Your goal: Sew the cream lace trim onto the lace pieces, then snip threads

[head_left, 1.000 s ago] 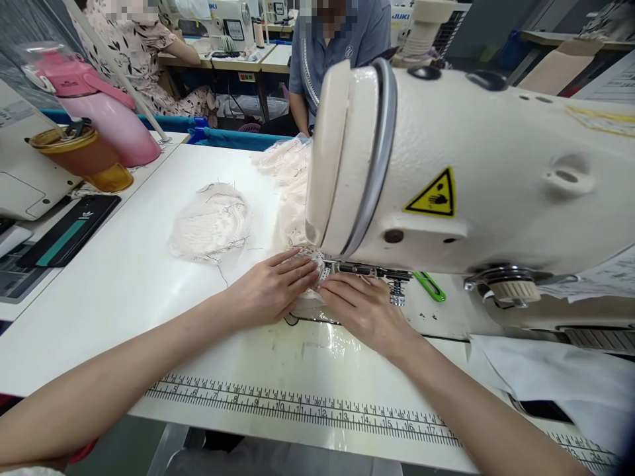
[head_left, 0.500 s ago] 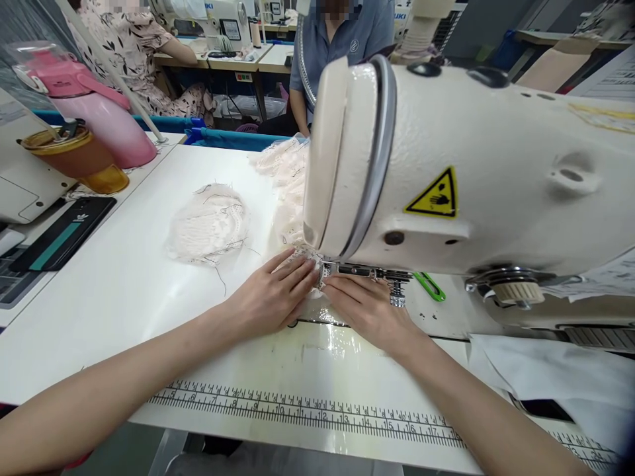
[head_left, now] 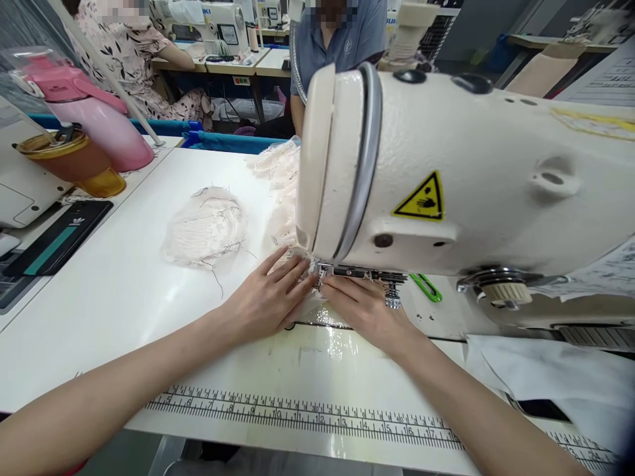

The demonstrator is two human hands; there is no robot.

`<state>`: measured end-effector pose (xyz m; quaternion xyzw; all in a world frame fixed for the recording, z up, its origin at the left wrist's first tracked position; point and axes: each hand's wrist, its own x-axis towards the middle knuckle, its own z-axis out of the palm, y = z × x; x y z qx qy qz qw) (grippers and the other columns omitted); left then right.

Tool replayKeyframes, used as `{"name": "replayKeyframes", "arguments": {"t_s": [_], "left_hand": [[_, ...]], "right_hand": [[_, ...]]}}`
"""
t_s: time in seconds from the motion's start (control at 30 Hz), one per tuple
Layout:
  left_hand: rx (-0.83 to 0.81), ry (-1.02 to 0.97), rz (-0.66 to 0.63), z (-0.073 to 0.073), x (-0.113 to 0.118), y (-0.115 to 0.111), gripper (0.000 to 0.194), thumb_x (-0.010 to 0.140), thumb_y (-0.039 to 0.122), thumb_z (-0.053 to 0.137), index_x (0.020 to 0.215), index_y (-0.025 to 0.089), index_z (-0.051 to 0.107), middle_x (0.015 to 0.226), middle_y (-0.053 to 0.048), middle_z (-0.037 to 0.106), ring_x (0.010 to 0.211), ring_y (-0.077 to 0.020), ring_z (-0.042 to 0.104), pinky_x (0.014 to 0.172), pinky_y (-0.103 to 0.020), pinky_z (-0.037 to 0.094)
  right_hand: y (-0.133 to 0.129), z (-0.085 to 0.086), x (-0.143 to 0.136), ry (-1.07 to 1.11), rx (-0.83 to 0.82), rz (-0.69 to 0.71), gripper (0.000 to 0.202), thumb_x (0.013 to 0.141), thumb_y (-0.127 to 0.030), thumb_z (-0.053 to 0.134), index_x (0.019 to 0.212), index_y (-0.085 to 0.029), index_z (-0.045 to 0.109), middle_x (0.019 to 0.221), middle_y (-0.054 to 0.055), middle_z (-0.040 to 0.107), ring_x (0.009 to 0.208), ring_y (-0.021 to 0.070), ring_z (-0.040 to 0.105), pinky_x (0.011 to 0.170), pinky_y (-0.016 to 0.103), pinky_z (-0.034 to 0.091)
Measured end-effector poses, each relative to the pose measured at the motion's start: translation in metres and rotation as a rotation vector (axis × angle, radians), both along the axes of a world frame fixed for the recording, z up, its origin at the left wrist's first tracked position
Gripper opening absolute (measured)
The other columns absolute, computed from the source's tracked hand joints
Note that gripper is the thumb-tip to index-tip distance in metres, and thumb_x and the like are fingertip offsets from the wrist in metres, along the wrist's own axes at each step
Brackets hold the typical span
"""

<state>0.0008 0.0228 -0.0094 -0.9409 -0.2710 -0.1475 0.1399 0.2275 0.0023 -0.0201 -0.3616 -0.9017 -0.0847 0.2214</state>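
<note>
Lace [head_left: 282, 178] — long axis pointing away — left hand [head_left: 272, 294] atop near end

Left hand [head_left: 270, 294] and right hand [head_left: 367, 307] bare; both forearms bare. Small red patch [head_left: 76, 467] beneath left forearm [head_left: 149, 370]; garment unconfirmed.

Has a pink bottle [head_left: 104, 125] toward the far left, with an amber cup [head_left: 74, 157] just nearer and a black case [head_left: 58, 239] nearest. Shows, beyond a blue rail [head_left: 233, 141], a patterned-clothed person [head_left: 119, 53] and a blue-shirted person [head_left: 335, 53].
</note>
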Motion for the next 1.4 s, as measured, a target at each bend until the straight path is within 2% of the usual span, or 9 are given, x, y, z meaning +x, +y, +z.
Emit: {"name": "replayKeyframes", "arguments": {"t_s": [0.13, 0.3, 0.5, 0.7, 0.9, 1.07, 1.2, 1.4], "left_hand": [[-0.006, 0.023, -0.004, -0.001, -0.001, 0.000, 0.037, 0.099, 0.030, 0.042, 0.128, 0.011, 0.056, 0.129, -0.015, 0.061, 0.120, -0.0285, 0.058, 0.112, -0.051, 0.032], [-0.011, 0.031, 0.000, -0.002, -0.003, 0.000, 0.038, 0.099, 0.030, 0.042, 0.132, 0.013, 0.053, 0.129, -0.014, 0.061, 0.121, -0.0276, 0.057, 0.112, -0.052, 0.030], [-0.055, 0.046, 0.020, -0.003, -0.002, 0.001, 0.042, 0.097, 0.032, 0.045, 0.135, 0.014, 0.051, 0.132, -0.015, 0.058, 0.124, -0.0298, 0.054, 0.114, -0.055, 0.024], [-0.050, 0.026, 0.031, -0.001, -0.003, 0.002, 0.041, 0.097, 0.033, 0.044, 0.133, 0.014, 0.051, 0.135, -0.014, 0.056, 0.129, -0.0298, 0.049, 0.115, -0.057, 0.023], [0.029, -0.015, -0.164, 0.003, -0.001, 0.001, 0.030, 0.095, 0.009, 0.040, 0.118, 0.011, 0.060, 0.127, -0.007, 0.063, 0.121, -0.0192, 0.057, 0.116, -0.041, 0.031], [0.005, -0.051, -0.146, 0.004, 0.001, 0.000, 0.022, 0.094, 0.008, 0.042, 0.098, 0.013, 0.063, 0.114, -0.006, 0.070, 0.112, -0.0172, 0.063, 0.111, -0.037, 0.038], [-0.017, -0.083, -0.150, 0.007, 0.002, 0.000, 0.025, 0.090, 0.005, 0.038, 0.095, 0.012, 0.062, 0.110, -0.009, 0.071, 0.109, -0.0181, 0.065, 0.111, -0.038, 0.038], [-0.032, -0.096, -0.151, 0.006, 0.001, 0.003, 0.026, 0.086, 0.005, 0.037, 0.091, 0.012, 0.061, 0.107, -0.009, 0.072, 0.109, -0.0198, 0.065, 0.113, -0.039, 0.034]], "right_hand": [[0.002, 0.004, 0.001, -0.012, 0.020, 0.006, 0.025, 0.087, -0.003, 0.051, 0.099, -0.018, 0.067, 0.104, 0.002, 0.072, 0.091, 0.0132, 0.065, 0.074, 0.025, 0.050], [-0.002, 0.011, 0.001, -0.003, 0.080, -0.099, 0.016, 0.086, -0.012, 0.060, 0.096, -0.021, 0.068, 0.099, 0.000, 0.074, 0.076, 0.0131, 0.065, 0.062, 0.026, 0.044], [0.000, 0.010, 0.003, 0.095, 0.039, -0.076, 0.020, 0.089, -0.016, 0.058, 0.103, -0.024, 0.069, 0.103, 0.002, 0.074, 0.081, 0.0139, 0.067, 0.074, 0.026, 0.048], [0.000, 0.003, 0.007, 0.011, 0.061, -0.079, 0.026, 0.090, -0.017, 0.057, 0.112, -0.026, 0.067, 0.108, 0.001, 0.073, 0.082, 0.0140, 0.068, 0.071, 0.025, 0.052], [0.002, 0.001, 0.008, -0.071, 0.116, -0.025, 0.024, 0.088, -0.006, 0.053, 0.105, -0.017, 0.068, 0.109, 0.003, 0.073, 0.089, 0.0145, 0.068, 0.070, 0.026, 0.053], [0.003, 0.001, 0.005, -0.032, 0.058, 0.027, 0.027, 0.088, -0.002, 0.049, 0.101, -0.016, 0.068, 0.106, 0.005, 0.072, 0.095, 0.0143, 0.066, 0.080, 0.027, 0.053], [0.001, -0.002, 0.006, -0.067, 0.024, 0.034, 0.030, 0.089, -0.003, 0.049, 0.107, -0.019, 0.066, 0.110, 0.005, 0.070, 0.101, 0.0153, 0.063, 0.086, 0.029, 0.052], [0.002, -0.004, 0.003, -0.033, 0.016, 0.060, 0.029, 0.089, -0.007, 0.053, 0.110, -0.022, 0.066, 0.109, 0.004, 0.070, 0.102, 0.0158, 0.063, 0.084, 0.028, 0.051]]}}
